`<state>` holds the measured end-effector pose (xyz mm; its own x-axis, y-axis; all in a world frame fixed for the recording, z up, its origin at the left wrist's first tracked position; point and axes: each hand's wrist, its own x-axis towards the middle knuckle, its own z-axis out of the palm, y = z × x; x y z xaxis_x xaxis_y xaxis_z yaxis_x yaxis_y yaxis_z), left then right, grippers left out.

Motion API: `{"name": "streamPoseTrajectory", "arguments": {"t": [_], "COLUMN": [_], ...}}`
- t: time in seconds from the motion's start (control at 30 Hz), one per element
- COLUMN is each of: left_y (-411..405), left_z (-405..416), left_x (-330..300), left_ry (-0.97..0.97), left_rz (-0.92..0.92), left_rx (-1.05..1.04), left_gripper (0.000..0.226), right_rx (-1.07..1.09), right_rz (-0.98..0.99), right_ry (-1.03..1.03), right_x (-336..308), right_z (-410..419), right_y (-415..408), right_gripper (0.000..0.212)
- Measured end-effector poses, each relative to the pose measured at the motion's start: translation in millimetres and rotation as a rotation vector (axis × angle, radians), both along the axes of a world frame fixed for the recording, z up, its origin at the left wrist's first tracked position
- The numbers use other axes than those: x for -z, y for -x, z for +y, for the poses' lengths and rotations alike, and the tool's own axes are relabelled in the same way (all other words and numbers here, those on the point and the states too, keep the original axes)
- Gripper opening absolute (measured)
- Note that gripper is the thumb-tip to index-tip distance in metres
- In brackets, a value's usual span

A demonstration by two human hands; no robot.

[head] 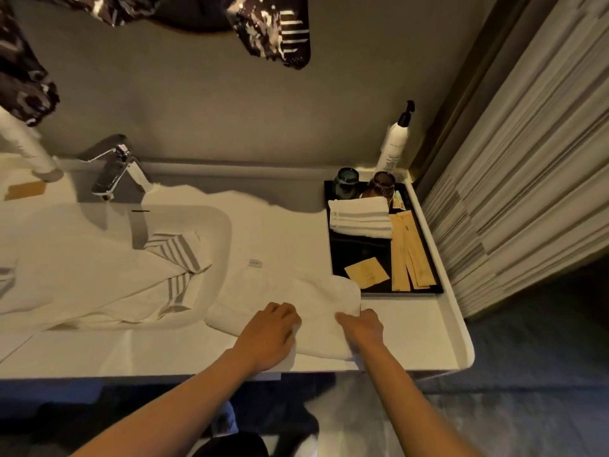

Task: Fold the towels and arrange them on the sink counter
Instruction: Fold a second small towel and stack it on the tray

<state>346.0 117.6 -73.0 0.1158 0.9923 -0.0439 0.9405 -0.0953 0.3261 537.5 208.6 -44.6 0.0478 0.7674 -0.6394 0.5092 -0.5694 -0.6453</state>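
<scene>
A plain white towel lies partly folded on the sink counter, to the right of the basin. My left hand rests flat on its near left part. My right hand pinches the towel's near right edge. A second white towel with grey stripes is draped loosely across the basin. A third striped towel sits neatly folded on the black tray at the right.
The tray also holds two dark glasses, paper sachets and a small envelope. A pump bottle stands behind it. The faucet rises at the back left. A ribbed wall borders the counter's right end.
</scene>
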Motion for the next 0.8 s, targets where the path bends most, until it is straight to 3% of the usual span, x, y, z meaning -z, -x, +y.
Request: {"name": "streamPoseTrajectory", "arguments": {"t": [0.1,0.23,0.3,0.43,0.47,0.5,0.53,0.6,0.67,0.73,0.8], "left_y": [14,27,25,27,28,32,40,51,59,57,48], "left_z": [-11,-22,-19,-4,-1,0,-2,-8,-21,-32,-36], "left_x": [4,3,-6,-33,-40,-47,-51,-47,-35,-16,-1], "left_ry": [-0.07,-0.026,0.071,0.244,0.251,0.248,0.226,0.122,-0.06,-0.188,-0.132], "left_rz": [0.023,0.01,-0.236,-1.05,-1.251,-1.339,-1.261,-0.9,-0.627,-0.349,-0.146], "left_rx": [0.018,-0.188,-0.298,-0.784,-0.889,-0.97,-1.0,-1.002,-0.885,-0.602,-0.287], "left_gripper": [0.026,0.03,0.03,0.026,0.028,0.032,0.035,0.028,0.03,0.034,0.049], "right_rx": [-0.019,-0.144,-0.259,-0.542,-0.596,-0.625,-0.596,-0.407,-0.346,-0.51,-0.773], "right_rz": [0.088,-0.03,-0.029,0.052,0.065,0.089,0.135,0.251,0.208,0.0,-0.164], "right_ry": [0.031,-0.177,-0.247,-0.354,-0.321,-0.24,-0.167,-0.154,-0.368,-0.628,-0.814], "right_x": [-14,-51,-68,-83,-79,-76,-71,-57,-42,-24,2], "right_z": [6,19,25,10,2,-6,-13,-21,-23,-27,-35], "right_y": [-6,-11,5,79,97,111,121,120,109,96,87], "right_gripper": [0.033,0.018,0.014,0.022,0.021,0.025,0.034,0.038,0.031,0.025,0.029]}}
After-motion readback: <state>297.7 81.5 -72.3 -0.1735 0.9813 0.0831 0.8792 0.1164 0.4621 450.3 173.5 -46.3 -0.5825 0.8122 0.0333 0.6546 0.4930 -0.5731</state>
